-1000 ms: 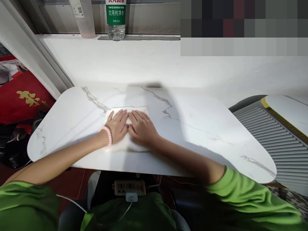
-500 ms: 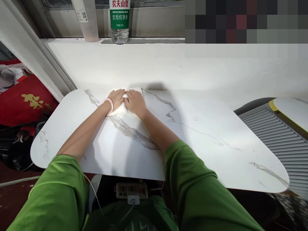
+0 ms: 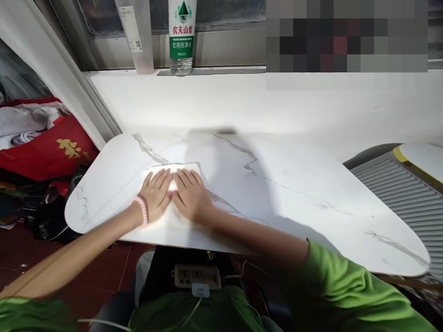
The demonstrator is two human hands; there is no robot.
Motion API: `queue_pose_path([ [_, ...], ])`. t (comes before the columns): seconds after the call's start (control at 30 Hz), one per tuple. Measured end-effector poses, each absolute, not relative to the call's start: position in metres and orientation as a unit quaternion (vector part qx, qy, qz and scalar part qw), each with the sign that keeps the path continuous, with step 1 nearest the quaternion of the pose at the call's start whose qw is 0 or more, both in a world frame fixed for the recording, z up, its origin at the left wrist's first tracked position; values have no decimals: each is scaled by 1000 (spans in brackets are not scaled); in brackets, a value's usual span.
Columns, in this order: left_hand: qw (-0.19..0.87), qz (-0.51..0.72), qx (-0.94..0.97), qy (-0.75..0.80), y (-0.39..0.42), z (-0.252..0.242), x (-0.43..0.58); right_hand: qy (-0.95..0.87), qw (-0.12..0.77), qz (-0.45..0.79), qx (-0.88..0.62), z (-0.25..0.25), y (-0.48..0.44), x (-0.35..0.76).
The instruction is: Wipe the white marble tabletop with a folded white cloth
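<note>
A white cloth lies spread on the white marble-patterned tabletop. Pressed flat on its left part is my left hand, with a pink beaded band at the wrist and the fingers stretched out. My right hand rests palm down on the right part, fingers extended and the thumb towards the left hand. The two hands are side by side, almost touching. Much of the cloth is hidden under them; its far edge shows past the fingertips.
On the ledge behind stand a water bottle and a tall translucent container. A red bag is at the left. A grey ribbed panel borders the right side. Below the near edge sits a power strip with a plugged-in charger.
Both hands and the cloth have come from the table's far edge towards me, near the front edge. The cloth looks flatter and wider. The camera view has tilted slightly.
</note>
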State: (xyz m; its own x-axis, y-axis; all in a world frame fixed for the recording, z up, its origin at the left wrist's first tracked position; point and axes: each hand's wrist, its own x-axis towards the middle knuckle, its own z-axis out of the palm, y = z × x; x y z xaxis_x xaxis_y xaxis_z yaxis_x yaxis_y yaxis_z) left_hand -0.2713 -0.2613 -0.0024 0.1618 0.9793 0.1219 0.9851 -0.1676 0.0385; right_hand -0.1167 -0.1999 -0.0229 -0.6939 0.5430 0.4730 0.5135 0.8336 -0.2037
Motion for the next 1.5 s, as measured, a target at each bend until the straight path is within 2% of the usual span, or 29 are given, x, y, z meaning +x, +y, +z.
queue_pose_path([
  [0.13, 53, -102, -758, -642, -302, -7, -267, -939, 260, 19, -224, -20, -227, -111],
  [0.23, 33, -94, -747, -658, -295, -5, -273, -949, 230, 18, -213, -16, -216, -121],
  [0.57, -17, -60, -733, -677, -141, 3, -358, -910, 247, 44, -330, -19, -94, -218],
  [0.73, -17, -56, -727, -684, -114, 1, -387, -905, 244, 53, -345, -19, -72, -253],
  [0.97, -1, -59, -703, -709, -160, 1, -420, -929, 217, 43, -298, -10, -107, -277],
  [1.33, 25, -74, -703, -707, -302, 1, -428, -958, 152, 56, -234, 10, -225, -277],
  [1.5, 38, -80, -707, -702, -335, 1, -419, -966, 110, 110, -206, 24, -242, -275],
])
